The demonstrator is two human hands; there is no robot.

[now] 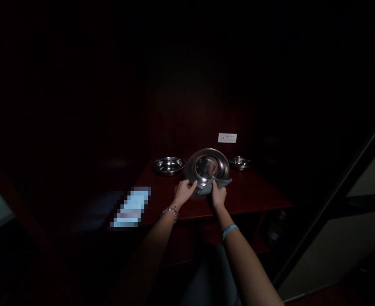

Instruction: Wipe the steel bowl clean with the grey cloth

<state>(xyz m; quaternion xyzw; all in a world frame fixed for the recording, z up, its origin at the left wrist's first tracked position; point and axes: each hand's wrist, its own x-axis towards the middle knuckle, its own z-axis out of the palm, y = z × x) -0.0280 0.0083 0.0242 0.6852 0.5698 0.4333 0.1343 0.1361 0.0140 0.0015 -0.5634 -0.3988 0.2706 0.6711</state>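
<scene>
Basin (207, 165) tilted up over shelf (254, 189), just beyond both hands; round, no long axis. Left hand (183, 192) pinched near rim; right hand (219, 195), nearer basin's midline, pinched grey cloth (205, 188) at lower rim. Finger contact uncertain, dim light.

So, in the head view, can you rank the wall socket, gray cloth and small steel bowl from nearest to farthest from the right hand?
1. Gray cloth: in the right hand.
2. Small steel bowl: right, beyond the hand.
3. Wall socket: farther back, higher up.
</scene>
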